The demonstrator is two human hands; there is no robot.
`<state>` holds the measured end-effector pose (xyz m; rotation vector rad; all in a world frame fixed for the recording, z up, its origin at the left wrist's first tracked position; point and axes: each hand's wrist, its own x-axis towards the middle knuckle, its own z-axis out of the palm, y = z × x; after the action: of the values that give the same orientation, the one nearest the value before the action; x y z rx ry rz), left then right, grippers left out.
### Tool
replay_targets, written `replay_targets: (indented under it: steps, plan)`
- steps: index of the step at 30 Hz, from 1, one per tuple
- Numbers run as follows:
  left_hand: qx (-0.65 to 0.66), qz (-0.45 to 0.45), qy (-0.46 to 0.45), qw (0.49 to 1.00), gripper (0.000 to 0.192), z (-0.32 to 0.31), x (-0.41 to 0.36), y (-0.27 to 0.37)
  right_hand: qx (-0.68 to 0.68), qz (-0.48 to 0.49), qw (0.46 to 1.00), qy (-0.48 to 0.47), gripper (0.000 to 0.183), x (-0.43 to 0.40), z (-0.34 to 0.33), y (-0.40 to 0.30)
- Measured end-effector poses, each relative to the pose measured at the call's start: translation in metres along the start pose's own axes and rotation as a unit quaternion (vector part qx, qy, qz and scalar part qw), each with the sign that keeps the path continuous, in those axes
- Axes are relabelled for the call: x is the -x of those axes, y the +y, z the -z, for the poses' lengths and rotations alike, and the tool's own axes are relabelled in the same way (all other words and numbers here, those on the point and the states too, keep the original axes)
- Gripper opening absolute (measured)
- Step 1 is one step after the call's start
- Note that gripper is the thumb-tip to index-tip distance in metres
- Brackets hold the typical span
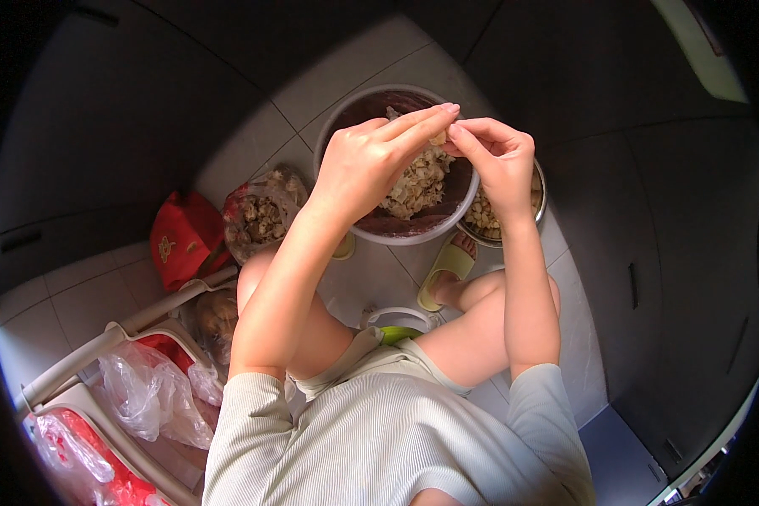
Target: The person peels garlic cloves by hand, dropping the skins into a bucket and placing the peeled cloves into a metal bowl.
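Observation:
Both hands meet over the right side of a round plastic basin, fingertips together. A small pale garlic clove shows between them. My left hand is palm down, its long fingers stretched over the clove and its thumb hidden. My right hand has thumb and forefinger pinched at the clove's edge. Beneath the hands, a heap of dry garlic skins lies in the basin, which has a dark reddish inside. Partly under my right hand and wrist, a round metal bowl holds many peeled garlic cloves.
Left of the basin stands a clear plastic bag of garlic bulbs, beside a red bag. A rack with plastic bags is at the lower left. Dark cabinets flank the tiled floor. A slippered foot is near the basin.

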<state>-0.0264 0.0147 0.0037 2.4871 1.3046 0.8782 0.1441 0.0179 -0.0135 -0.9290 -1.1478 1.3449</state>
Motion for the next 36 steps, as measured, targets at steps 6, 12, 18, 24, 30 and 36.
replay_targets:
  steps: [6,12,18,24,30,36]
  plan:
    - [0.026,0.010,0.009,1.000,0.049,-0.001,0.000,0.002,-0.002,0.002,1.000,0.015,0.011,0.001,-0.003,-0.002]
    - [-0.004,0.006,-0.001,1.000,0.050,0.001,0.000,0.003,0.038,0.008,0.999,0.001,0.011,0.002,-0.001,-0.002]
    - [0.026,0.008,0.011,1.000,0.048,-0.001,-0.001,0.005,-0.009,-0.003,1.000,0.006,0.012,0.001,0.000,-0.001]
    - [0.050,0.008,0.034,0.998,0.045,-0.004,-0.002,0.005,-0.044,-0.010,0.999,0.025,0.013,0.003,-0.004,-0.003]
    - [0.011,0.015,0.019,1.000,0.047,-0.001,-0.002,0.008,-0.015,-0.003,0.999,0.039,0.014,0.004,-0.008,0.001]
    - [0.114,0.015,0.043,0.992,0.044,-0.007,-0.003,0.007,-0.056,0.014,0.995,0.076,0.012,0.003,-0.016,0.003]
